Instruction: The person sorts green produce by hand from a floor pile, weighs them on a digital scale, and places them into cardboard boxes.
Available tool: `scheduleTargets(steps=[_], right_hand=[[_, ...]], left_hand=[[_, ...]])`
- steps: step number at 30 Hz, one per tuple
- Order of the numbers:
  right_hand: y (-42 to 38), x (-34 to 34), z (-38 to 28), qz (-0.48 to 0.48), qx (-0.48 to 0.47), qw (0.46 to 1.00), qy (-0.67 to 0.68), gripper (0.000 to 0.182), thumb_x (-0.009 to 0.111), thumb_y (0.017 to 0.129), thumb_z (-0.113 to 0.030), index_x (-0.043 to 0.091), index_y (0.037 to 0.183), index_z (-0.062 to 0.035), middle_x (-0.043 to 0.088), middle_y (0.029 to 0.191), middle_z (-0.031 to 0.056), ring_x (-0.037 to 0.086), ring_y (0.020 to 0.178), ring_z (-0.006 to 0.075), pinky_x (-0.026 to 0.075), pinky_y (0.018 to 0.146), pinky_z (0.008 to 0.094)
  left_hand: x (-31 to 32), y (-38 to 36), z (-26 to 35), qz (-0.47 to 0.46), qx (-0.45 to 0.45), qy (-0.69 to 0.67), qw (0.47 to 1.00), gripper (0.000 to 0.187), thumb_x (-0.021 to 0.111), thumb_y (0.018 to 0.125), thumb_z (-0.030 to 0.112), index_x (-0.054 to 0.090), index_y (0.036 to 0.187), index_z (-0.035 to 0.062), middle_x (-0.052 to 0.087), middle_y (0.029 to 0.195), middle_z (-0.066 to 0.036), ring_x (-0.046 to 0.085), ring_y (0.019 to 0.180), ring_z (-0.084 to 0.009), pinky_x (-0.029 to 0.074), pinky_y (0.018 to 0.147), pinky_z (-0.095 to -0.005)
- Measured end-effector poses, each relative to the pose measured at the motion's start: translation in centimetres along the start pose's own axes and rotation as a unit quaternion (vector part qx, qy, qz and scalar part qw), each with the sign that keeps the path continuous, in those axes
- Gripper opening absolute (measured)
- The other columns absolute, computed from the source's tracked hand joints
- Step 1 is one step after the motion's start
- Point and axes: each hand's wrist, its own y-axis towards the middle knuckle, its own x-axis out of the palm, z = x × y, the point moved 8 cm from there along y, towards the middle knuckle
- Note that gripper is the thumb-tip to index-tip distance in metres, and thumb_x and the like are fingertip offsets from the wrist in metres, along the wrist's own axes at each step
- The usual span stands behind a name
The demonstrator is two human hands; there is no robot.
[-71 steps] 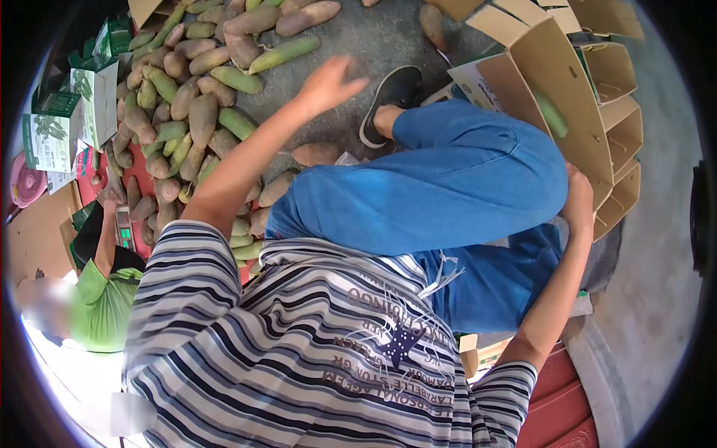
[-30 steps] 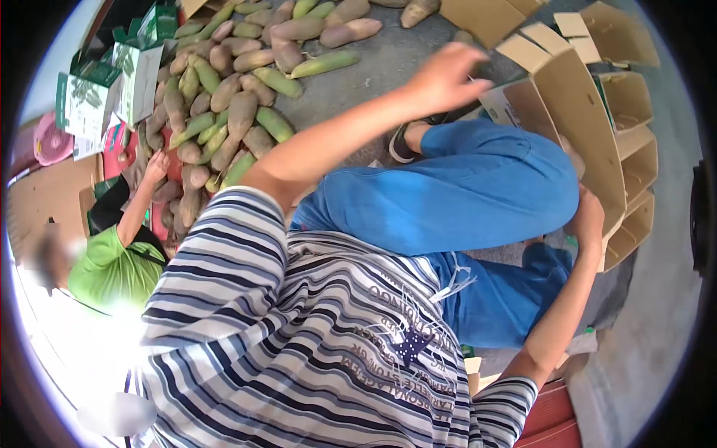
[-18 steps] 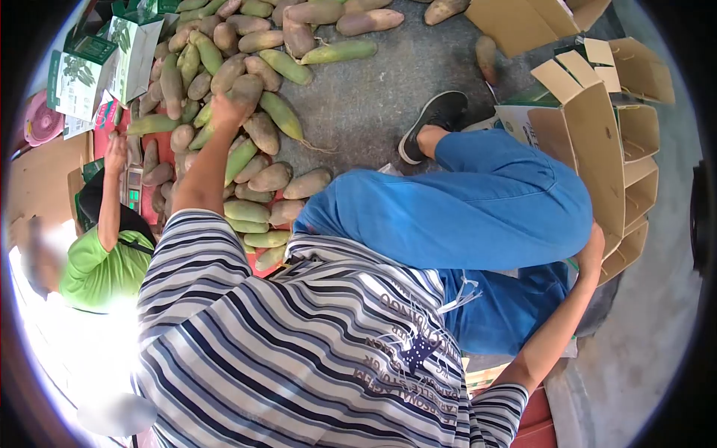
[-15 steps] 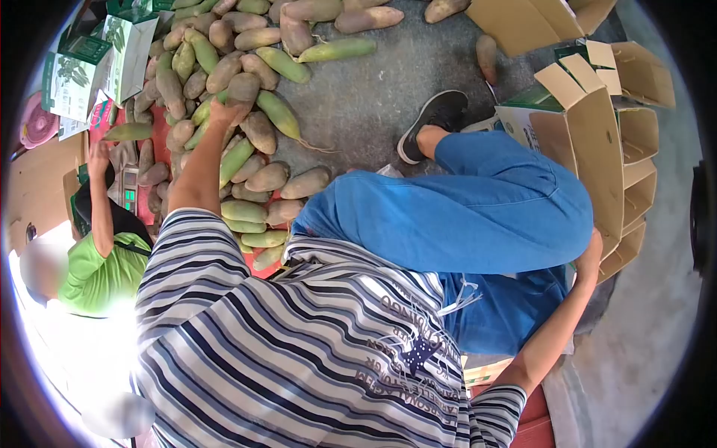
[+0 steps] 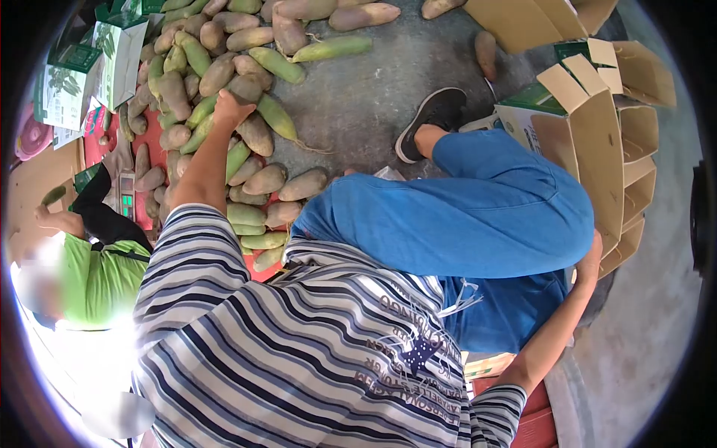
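Note:
My left hand [image 5: 234, 110] is at the heap of radishes, just below a brownish radish [image 5: 245, 88]. Its thumb and fingers are apart, and it looks to be touching that radish without gripping it. A green radish [image 5: 276, 115] lies beside it on the right. Under the raised knee of the blue trousers [image 5: 493, 201], my right hand [image 5: 590, 257] rests against the leg, its fingers mostly hidden.
Open cardboard boxes [image 5: 597, 149] stand at the right. Green-and-white boxes [image 5: 119, 63] are at the upper left. A co-worker in a green top [image 5: 104, 284] holds a green radish [image 5: 54, 196] at the left, near a scale with a lit display [image 5: 127, 201].
My left hand has shifted slightly and its thumb and fingers now show apart beside the brownish radish. The co-worker's arm has moved down and left with a green radish. My right hand has stayed put.

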Motion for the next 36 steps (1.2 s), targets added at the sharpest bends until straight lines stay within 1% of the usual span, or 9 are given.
scheduleTargets(steps=[6,10,15,25,26,28,30,34,36], right_hand=[[-0.6,-1.5,-3.1,0.07,-0.08,0.994,-0.03,0.028,0.054,0.079,-0.011,0.06,0.106,-0.0053,0.061,0.098,0.0201,0.059,0.092,0.0366,0.046,0.078,0.0419],[-0.6,-0.4,-1.6,0.083,-0.1,0.989,-0.077,0.028,0.059,0.077,-0.012,0.058,0.104,-0.0077,0.061,0.094,0.0165,0.057,0.09,0.035,0.046,0.075,0.0437],[-0.5,-0.5,-2.7,0.064,-0.063,0.995,-0.054,0.027,0.061,0.078,-0.018,0.059,0.101,-0.0046,0.062,0.094,0.018,0.057,0.091,0.0355,0.046,0.077,0.0431],[0.0,0.0,-3.5,0.055,-0.038,0.995,-0.068,0.019,0.056,0.082,-0.02,0.061,0.094,-0.0064,0.063,0.089,0.0173,0.059,0.089,0.0337,0.046,0.075,0.043],[-0.2,-0.1,-3.6,0.064,-0.043,0.995,-0.066,0.019,0.056,0.082,-0.019,0.061,0.095,-0.0065,0.063,0.089,0.0172,0.059,0.089,0.0337,0.047,0.075,0.0431],[0.6,1.1,-2.5,0.068,-0.047,0.994,-0.074,0.019,0.055,0.081,-0.016,0.061,0.097,-0.0075,0.063,0.092,0.0169,0.059,0.09,0.0343,0.047,0.076,0.0431],[0.1,0.4,-3.4,0.045,-0.041,0.996,-0.068,0.024,0.055,0.079,-0.013,0.061,0.101,-0.0087,0.062,0.096,0.017,0.058,0.093,0.0347,0.047,0.077,0.0422],[-0.4,-0.2,-3.9,0.091,-0.085,0.992,-0.032,0.02,0.056,0.081,-0.019,0.06,0.098,-0.0092,0.062,0.09,0.0163,0.059,0.088,0.0345,0.047,0.073,0.0441],[0.0,0.5,-3.5,-0.004,-0.055,0.997,-0.053,0.027,0.056,0.075,-0.011,0.062,0.101,-0.0079,0.062,0.096,0.0193,0.058,0.093,0.0356,0.047,0.077,0.0408]], left_hand=[[-1.1,-4.1,5.4,0.047,-0.022,0.073,0.996,0.089,0.072,0.06,0.056,0.039,0.116,-0.0037,0.049,0.12,-0.023,0.049,0.113,-0.0342,0.041,0.094,-0.0416],[6.6,-3.0,8.4,-0.08,0.057,-0.078,0.992,0.088,0.073,0.057,0.057,0.05,0.113,-0.0076,0.058,0.109,-0.024,0.057,0.102,-0.0359,0.047,0.085,-0.0372],[4.9,-13.1,23.6,-0.145,0.217,-0.339,0.904,0.074,0.079,0.061,0.04,0.052,0.11,-0.0078,0.061,0.103,-0.019,0.06,0.096,-0.0255,0.047,0.082,-0.0337],[-20.5,-38.4,46.9,0.124,0.706,-0.42,0.556,0.07,0.084,0.06,0.026,0.047,0.114,-0.0002,0.058,0.106,-0.013,0.059,0.094,-0.0214,0.047,0.082,-0.0345],[-20.5,-40.3,48.5,0.138,0.715,-0.37,0.577,0.06,0.078,0.067,0.026,0.049,0.114,0.0013,0.057,0.108,-0.013,0.059,0.097,-0.0238,0.047,0.084,-0.0349],[-21.2,-43.0,50.4,0.195,0.777,-0.359,0.479,0.085,0.078,0.058,0.022,0.037,0.129,-0.0012,0.047,0.117,-0.024,0.045,0.11,-0.0383,0.037,0.094,-0.0413],[-17.7,-41.2,52.7,0.11,0.789,-0.289,0.53,0.078,0.077,0.059,0.021,0.04,0.124,-0.0014,0.047,0.116,-0.024,0.046,0.11,-0.0377,0.038,0.094,-0.0403],[-16.1,-35.5,47.6,0.163,0.722,-0.259,0.62,0.059,0.072,0.07,0.025,0.047,0.117,0.0016,0.054,0.109,-0.017,0.054,0.1,-0.0305,0.044,0.085,-0.0378],[-14.0,-31.3,42.5,0.179,0.682,-0.28,0.651,0.045,0.061,0.079,0.026,0.049,0.117,0.0046,0.055,0.106,-0.016,0.054,0.098,-0.0338,0.045,0.082,-0.0401]])
